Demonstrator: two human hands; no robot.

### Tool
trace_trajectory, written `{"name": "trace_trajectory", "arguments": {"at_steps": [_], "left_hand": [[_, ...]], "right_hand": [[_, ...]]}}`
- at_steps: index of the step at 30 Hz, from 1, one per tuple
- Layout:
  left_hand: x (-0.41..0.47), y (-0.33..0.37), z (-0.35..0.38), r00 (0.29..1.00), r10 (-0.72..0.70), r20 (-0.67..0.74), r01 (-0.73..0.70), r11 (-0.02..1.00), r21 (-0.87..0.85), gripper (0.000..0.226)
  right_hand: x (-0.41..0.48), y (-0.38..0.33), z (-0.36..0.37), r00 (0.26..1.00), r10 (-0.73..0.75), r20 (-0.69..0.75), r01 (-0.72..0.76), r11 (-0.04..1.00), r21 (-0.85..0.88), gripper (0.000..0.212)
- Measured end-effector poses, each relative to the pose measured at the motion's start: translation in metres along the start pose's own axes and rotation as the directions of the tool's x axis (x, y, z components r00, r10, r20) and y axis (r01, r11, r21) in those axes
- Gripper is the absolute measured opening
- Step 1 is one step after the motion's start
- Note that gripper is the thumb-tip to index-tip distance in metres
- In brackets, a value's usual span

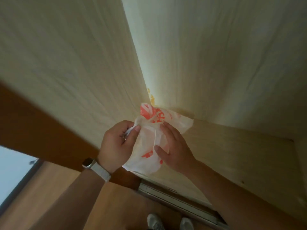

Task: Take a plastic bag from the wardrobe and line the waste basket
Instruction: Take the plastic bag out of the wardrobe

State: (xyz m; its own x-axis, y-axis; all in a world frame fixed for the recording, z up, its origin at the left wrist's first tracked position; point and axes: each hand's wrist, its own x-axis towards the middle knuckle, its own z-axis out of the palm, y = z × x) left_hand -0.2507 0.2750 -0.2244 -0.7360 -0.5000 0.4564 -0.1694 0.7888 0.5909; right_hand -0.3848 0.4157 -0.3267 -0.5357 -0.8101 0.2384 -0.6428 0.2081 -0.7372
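A crumpled white plastic bag [149, 135] with orange-red print hangs between my two hands in front of the open wardrobe [216, 63]. My left hand [116, 143], with a white-strapped watch on its wrist, pinches the bag's left edge between thumb and fingers. My right hand [172, 146] grips the bag's right side, fingers spread over the plastic. The bag's far end reaches toward the pale wooden inner corner of the wardrobe. No waste basket is in view.
The wardrobe's pale shelf [232, 155] runs to the right at hand height. A metal sliding-door track [179, 201] lies on the brown wooden floor [49, 196] below. My two light shoes [171, 221] stand near the track. A bright opening [11, 171] shows at the lower left.
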Motion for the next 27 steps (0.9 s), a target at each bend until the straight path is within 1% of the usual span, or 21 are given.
{"name": "trace_trajectory", "arguments": {"at_steps": [2,6,12,14,17,19,21,25,27], "left_hand": [[-0.004,0.003,-0.008,0.999,-0.027,-0.018,0.027,0.999,-0.024,0.02],[-0.021,0.001,-0.044,0.989,-0.102,-0.11,0.1,0.995,-0.025,0.011],[-0.047,0.0,-0.076,0.961,-0.192,-0.197,0.186,0.981,-0.049,0.017],[-0.056,0.004,-0.087,0.954,-0.203,-0.222,0.203,0.979,-0.027,0.017],[-0.074,0.009,-0.104,0.934,-0.248,-0.256,0.262,0.965,0.024,0.027],[-0.092,0.015,-0.116,0.91,-0.284,-0.301,0.308,0.951,0.032,0.03],[-0.107,0.021,-0.125,0.885,-0.314,-0.343,0.339,0.941,0.012,0.025],[-0.15,0.035,-0.14,0.809,-0.383,-0.445,0.436,0.9,0.019,0.021],[-0.172,0.045,-0.151,0.755,-0.421,-0.504,0.489,0.872,0.004,0.021]], "right_hand": [[0.001,-0.007,0.001,1.0,-0.005,0.0,0.005,0.999,0.05,0.067],[0.006,-0.043,0.02,0.995,-0.084,0.046,0.076,0.985,0.154,0.064],[-0.001,-0.074,0.045,0.982,-0.144,0.122,0.112,0.965,0.238,0.06],[-0.005,-0.083,0.05,0.974,-0.158,0.163,0.111,0.958,0.265,0.06],[-0.013,-0.095,0.058,0.956,-0.206,0.21,0.142,0.948,0.284,0.06],[-0.019,-0.104,0.064,0.931,-0.273,0.244,0.201,0.938,0.281,0.059],[-0.023,-0.11,0.07,0.904,-0.33,0.273,0.251,0.925,0.286,0.059],[-0.039,-0.126,0.088,0.83,-0.445,0.335,0.351,0.885,0.306,0.059],[-0.051,-0.136,0.096,0.785,-0.502,0.364,0.397,0.858,0.326,0.058]]}}
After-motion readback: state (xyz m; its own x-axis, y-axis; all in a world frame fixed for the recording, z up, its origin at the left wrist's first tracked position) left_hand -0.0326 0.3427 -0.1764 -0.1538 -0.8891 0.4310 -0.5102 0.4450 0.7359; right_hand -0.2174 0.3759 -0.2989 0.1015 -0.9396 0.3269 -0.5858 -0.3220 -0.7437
